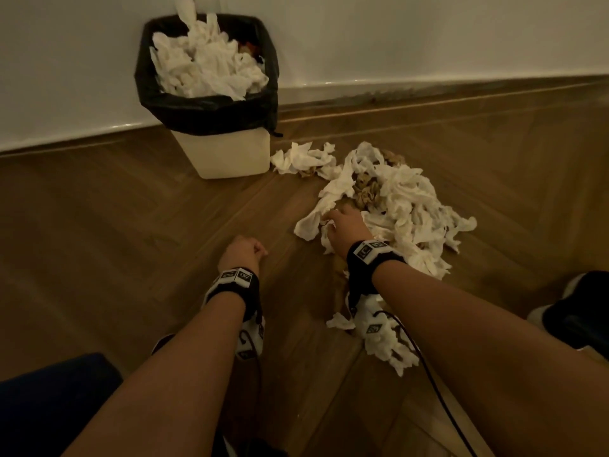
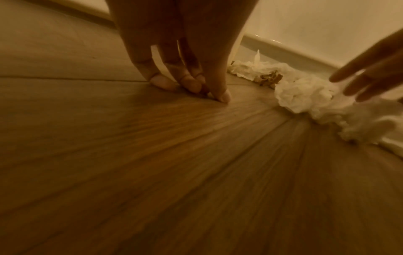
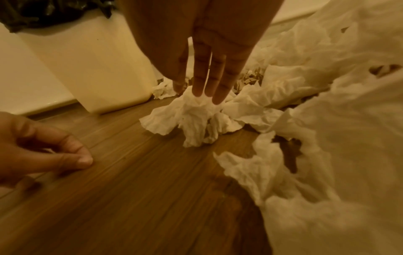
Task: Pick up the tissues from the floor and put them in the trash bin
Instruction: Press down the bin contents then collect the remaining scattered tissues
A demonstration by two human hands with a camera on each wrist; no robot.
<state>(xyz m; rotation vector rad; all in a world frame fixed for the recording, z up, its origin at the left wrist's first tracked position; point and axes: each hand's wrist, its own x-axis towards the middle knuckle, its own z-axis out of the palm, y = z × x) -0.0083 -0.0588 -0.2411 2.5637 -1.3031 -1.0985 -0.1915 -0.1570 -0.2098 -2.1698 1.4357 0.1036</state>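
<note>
right hand is down at the left edge of the big tissue pile on the floor. right wrist view: fingers straight and close together, tips pressing into a crumpled white tissue. whether the thumb has closed on it: cannot tell, it's hidden behind the hand. tissue sits on the floor, touching the rest of the pile.

left hand is just left of the right one, over bare floor, apart from the tissues. fingers curled under loosely, tips touching the wood in the left wrist view. nothing in it.

trash bin: cream body, black bag folded over the rim, standing against the white wall at the baseboard. already heaped with white tissues, some sticking above the rim.

tissues on the floor:
- main pile right of the bin, mostly white with some brown crumpled paper mixed into its middle
- smaller clump just beside the bin's lower right corner, nearly joined to the main pile
- another small clump nearer the person, partly under the right forearm

both wrists carry black straps with white marker blocks; a black cable runs back along the right forearm. dark shoe at the right edge. lighting dim, wrist views yellowish and a bit blurred.
</note>
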